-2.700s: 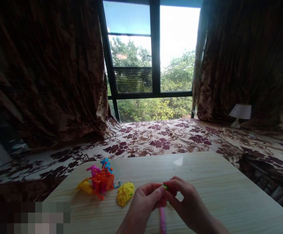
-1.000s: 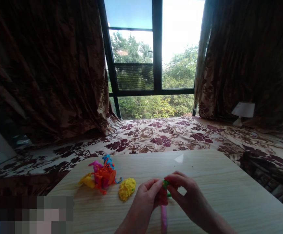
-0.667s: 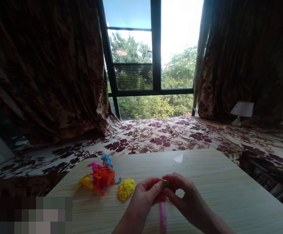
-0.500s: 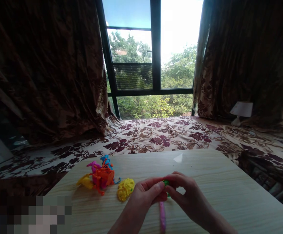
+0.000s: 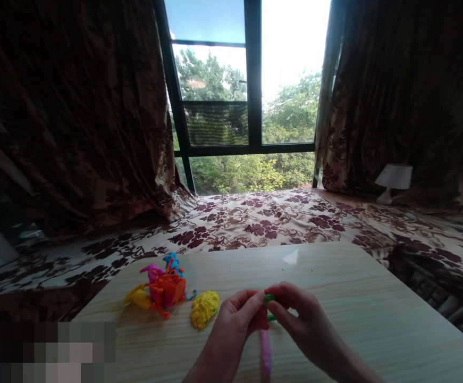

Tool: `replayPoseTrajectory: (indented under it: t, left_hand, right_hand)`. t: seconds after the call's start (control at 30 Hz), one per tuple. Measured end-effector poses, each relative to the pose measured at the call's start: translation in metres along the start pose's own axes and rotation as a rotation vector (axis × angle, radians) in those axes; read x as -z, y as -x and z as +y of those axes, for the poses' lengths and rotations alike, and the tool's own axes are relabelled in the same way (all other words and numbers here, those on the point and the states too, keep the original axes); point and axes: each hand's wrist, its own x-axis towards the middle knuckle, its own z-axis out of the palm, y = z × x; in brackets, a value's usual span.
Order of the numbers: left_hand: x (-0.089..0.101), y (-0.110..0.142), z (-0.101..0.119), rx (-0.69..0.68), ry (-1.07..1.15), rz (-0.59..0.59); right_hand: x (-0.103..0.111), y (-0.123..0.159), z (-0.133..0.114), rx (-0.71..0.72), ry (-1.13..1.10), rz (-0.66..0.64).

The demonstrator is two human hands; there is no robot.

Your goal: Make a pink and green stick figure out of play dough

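Observation:
Between the fingertips of both hands is a small piece of green modelling clay (image 5: 269, 298). My left hand (image 5: 242, 315) pinches it from the left, fingers curled and partly hidden behind the thumb. From the right, thumb and forefinger of my right hand (image 5: 298, 307) close on the same piece. More green shows just under the right fingertips; whether it joins the pinched piece I cannot tell. A pink-purple clay strip (image 5: 265, 354) lies on the table below the hands. Left of my left hand sits a lumpy yellow clay mass (image 5: 204, 309) with a green speck.
A pile of orange, magenta, blue and yellow clay (image 5: 167, 289) lies at the table's left. The pale wooden table (image 5: 351, 298) carries a few tiny crumbs near its far side. Beyond are a floral-covered ledge (image 5: 263, 223), a white lamp (image 5: 394, 178), curtains and a window.
Both hands stay together around the green clay, with the fingers shifting slightly and the right fingertips a little further over it. The whole view has moved very slightly.

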Motion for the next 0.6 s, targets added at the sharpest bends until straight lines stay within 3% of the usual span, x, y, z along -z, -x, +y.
replayPoseTrajectory:
  t: [0.1,0.23,0.5,0.6]
  left_hand:
    - [0.001,-0.001,0.0,0.042,0.027,0.015]
    - [0.001,0.0,0.003,0.047,-0.008,0.01]
    - [0.0,-0.001,-0.004,-0.082,-0.243,-0.045]
    - [-0.001,-0.003,-0.007,-0.171,-0.332,-0.003]
  right_hand:
    - [0.003,-0.003,0.0,-0.028,-0.103,-0.028]
    - [0.007,-0.005,-0.001,0.055,0.05,0.018]
    - [0.004,0.0,0.003,0.053,0.253,0.043]
    - [0.0,0.0,0.006,-0.006,0.163,0.102]
